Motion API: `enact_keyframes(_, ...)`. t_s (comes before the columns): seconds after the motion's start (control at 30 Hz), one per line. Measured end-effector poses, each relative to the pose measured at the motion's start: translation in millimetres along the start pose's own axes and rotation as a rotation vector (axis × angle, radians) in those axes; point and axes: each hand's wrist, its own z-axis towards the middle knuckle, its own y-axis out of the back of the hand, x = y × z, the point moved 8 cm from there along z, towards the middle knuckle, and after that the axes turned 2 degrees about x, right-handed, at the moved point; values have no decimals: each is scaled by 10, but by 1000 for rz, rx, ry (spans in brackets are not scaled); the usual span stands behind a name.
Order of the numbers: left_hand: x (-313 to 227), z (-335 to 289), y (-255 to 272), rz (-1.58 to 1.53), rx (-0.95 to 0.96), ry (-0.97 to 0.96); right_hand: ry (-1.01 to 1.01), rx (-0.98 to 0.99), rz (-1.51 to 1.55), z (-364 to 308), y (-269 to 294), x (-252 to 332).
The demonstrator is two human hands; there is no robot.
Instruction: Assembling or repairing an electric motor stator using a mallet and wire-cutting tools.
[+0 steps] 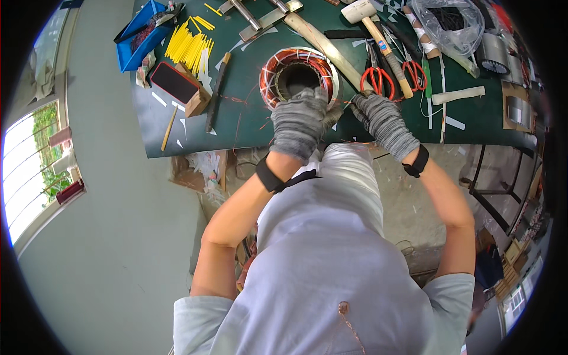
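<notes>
A motor stator with orange-red copper windings, bound by white lacing, stands on the green table in front of me. My left hand, in a grey striped glove, is closed on its near rim, the fingers reaching over the bore. Just right of the stator is my right hand, gloved alike, its fingers pinched together. A thin reddish strand runs between the stator and these fingertips; what exactly they pinch is too small to make out. Loose thin copper wires trail over the table left of the stator.
Red-handled scissors and a mallet lie right of the stator, beside a long wooden stick. To the left are yellow strips, a phone against a wooden block, a dark rod and a blue bin.
</notes>
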Motion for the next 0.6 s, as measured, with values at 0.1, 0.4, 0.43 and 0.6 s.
enact_keyframes(0.1, 87, 162, -254, 113, 87, 77, 154, -41, -51, -13, 161, 146)
enact_keyframes(0.4, 120, 117, -215, 129, -150, -163, 341, 29, 468, 321, 244, 216)
enact_keyframes(0.43, 144, 109, -227, 131, -149, -152, 373, 24, 535, 301, 261, 253)
enact_keyframes(0.6, 125, 196, -330, 79, 15, -140, 331, 89, 226, 174, 739, 50)
